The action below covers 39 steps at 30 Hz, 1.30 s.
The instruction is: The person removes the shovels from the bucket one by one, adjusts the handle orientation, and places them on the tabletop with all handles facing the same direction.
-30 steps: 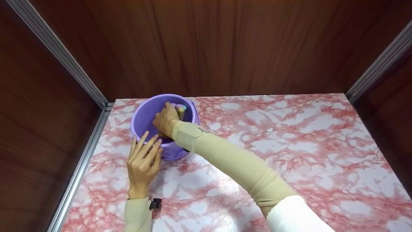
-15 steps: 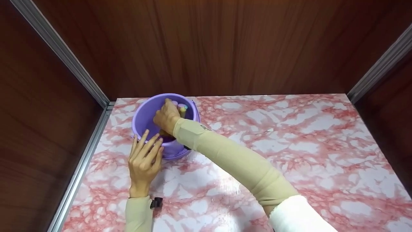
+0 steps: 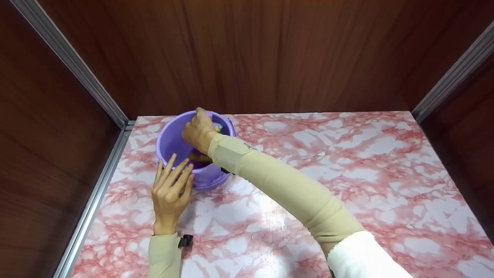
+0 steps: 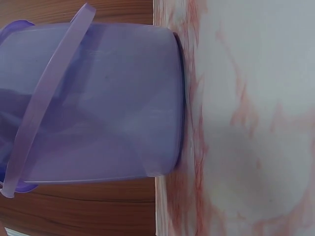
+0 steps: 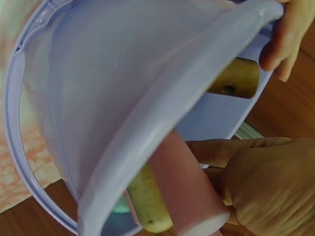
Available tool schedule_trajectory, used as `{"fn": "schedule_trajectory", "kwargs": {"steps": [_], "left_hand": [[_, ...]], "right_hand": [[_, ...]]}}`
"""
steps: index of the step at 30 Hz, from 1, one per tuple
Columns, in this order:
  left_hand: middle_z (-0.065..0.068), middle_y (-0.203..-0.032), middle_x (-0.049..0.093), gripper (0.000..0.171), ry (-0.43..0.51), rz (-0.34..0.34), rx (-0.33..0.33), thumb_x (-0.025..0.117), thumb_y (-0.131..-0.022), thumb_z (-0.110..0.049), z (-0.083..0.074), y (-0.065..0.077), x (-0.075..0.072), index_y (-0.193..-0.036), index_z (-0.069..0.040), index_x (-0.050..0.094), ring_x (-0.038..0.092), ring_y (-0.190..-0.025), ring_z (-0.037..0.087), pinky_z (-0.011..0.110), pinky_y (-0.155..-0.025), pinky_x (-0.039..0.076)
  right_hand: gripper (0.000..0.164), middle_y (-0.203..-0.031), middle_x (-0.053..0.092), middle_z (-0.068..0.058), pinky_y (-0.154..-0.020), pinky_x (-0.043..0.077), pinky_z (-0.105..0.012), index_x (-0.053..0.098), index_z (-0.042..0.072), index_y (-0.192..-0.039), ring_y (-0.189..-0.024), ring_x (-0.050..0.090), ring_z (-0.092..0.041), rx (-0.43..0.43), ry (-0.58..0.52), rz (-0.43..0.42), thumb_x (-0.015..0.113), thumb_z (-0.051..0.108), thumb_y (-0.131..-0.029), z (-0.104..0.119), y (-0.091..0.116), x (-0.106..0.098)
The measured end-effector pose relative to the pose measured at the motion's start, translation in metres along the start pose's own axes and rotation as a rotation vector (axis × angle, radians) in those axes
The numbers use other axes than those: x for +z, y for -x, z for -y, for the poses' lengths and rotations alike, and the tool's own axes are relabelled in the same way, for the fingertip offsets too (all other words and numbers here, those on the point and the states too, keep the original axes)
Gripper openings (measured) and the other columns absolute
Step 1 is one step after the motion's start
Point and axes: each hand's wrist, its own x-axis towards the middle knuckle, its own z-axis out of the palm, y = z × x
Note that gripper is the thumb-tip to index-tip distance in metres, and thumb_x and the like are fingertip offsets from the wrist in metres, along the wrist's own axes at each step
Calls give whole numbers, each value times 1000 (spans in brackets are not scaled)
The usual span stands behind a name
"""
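A purple bucket [image 3: 168, 137] with a bail handle [image 4: 42, 93] stands on the marbled tabletop. My left hand [image 3: 170, 195] lays its straight fingers over the near rim. Deep inside the mouth, my right hand [image 3: 198, 132] has its fingers curled at a pink cylindrical handle [image 5: 187, 184] with a pale end, which it grips. Beside that handle is a yellowish wooden one [image 5: 147, 201]. Another wooden handle with a hole [image 5: 241, 81] leans near the left fingers in the right wrist view. The lower parts of these things are hidden by the bucket wall.
Dark wood panels [image 3: 270, 58] enclose the back and both sides, with metal strips [image 3: 92, 197] along the corners. Red and white marbled tabletop [image 3: 347, 154] extends to the right of the bucket. Something teal [image 5: 120, 205] shows inside the bucket.
My right hand has risen a little toward the far rim, and it now covers more of the handle ends. The left hand and the bucket stay nearly where they were.
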Motion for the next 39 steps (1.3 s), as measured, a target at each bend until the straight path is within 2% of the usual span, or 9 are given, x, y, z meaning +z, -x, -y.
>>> {"fn": "schedule_trajectory", "kwargs": {"steps": [3, 8, 14, 16, 19, 21, 24, 32, 39], "left_hand": [[7, -123, 80, 24, 1, 0, -5, 70, -104, -26, 0, 0, 0, -118, -10, 83, 71, -123, 44, 73, -112, 48], [7, -123, 80, 24, 5, -2, -11, 71, -104, -25, 1, -1, 0, -117, -10, 83, 71, -123, 43, 74, -112, 47], [6, -123, 80, 24, 9, -1, -11, 70, -104, -26, 0, 0, 0, -117, -10, 83, 71, -124, 44, 73, -114, 46], [6, -124, 80, 24, 8, 1, -12, 70, -104, -26, 0, 0, 0, -117, -10, 83, 71, -124, 44, 73, -114, 46], [6, -124, 80, 24, 9, -1, -12, 70, -104, -26, -1, 1, 1, -117, -10, 83, 71, -123, 44, 73, -114, 47], [6, -123, 80, 24, 9, -5, -11, 70, -104, -26, -1, 1, 1, -117, -10, 83, 71, -123, 44, 73, -113, 47], [7, -123, 80, 24, 6, -11, -11, 70, -104, -26, -1, 2, 1, -117, -10, 83, 71, -122, 45, 74, -112, 47], [7, -122, 80, 25, 5, -11, -12, 70, -105, -27, -1, 3, 0, -117, -10, 83, 71, -122, 45, 72, -113, 47], [7, -123, 80, 24, 0, -5, -15, 70, -104, -25, -1, 3, -1, -116, -9, 84, 71, -123, 44, 71, -114, 47]], "right_hand": [[35, -138, 73, -1, -114, 42, -43, 72, 26, -137, -121, 69, -26, 15, -6, -6, 47, 22, -113, -3, 2, -3], [39, -141, 71, -9, -111, 43, -44, 72, 21, -138, -124, 69, -38, 37, 2, -31, 41, 21, -114, -10, 6, -7], [36, -142, 70, -6, -112, 41, -43, 71, 23, -138, -126, 65, -34, 28, 8, -50, 43, 22, -115, -16, 13, -9], [32, -142, 70, -3, -112, 40, -43, 70, 25, -138, -127, 63, -32, 21, 17, -62, 54, 31, -111, -17, 16, -10], [29, -139, 71, 0, -111, 38, -43, 72, 27, -134, -127, 61, -29, 26, 22, -104, 56, 32, -110, -20, 20, -10], [28, -135, 72, 1, -110, 38, -42, 73, 27, -131, -125, 61, -27, 35, 21, -135, 55, 31, -111, -21, 22, -10], [35, -131, 73, 3, -111, 38, -43, 75, 26, -128, -122, 61, -25, 42, 8, -174, 43, 21, -114, -23, 24, -11], [36, -128, 74, 2, -111, 39, -45, 75, 24, -129, -117, 61, -25, 68, 1, -197, 43, 17, -114, -32, 31, -12], [38, -125, 76, -8, -103, 51, -55, 75, 17, -129, -107, 67, -33, 150, -13, -216, 42, 10, -112, -42, 40, -9]]}}
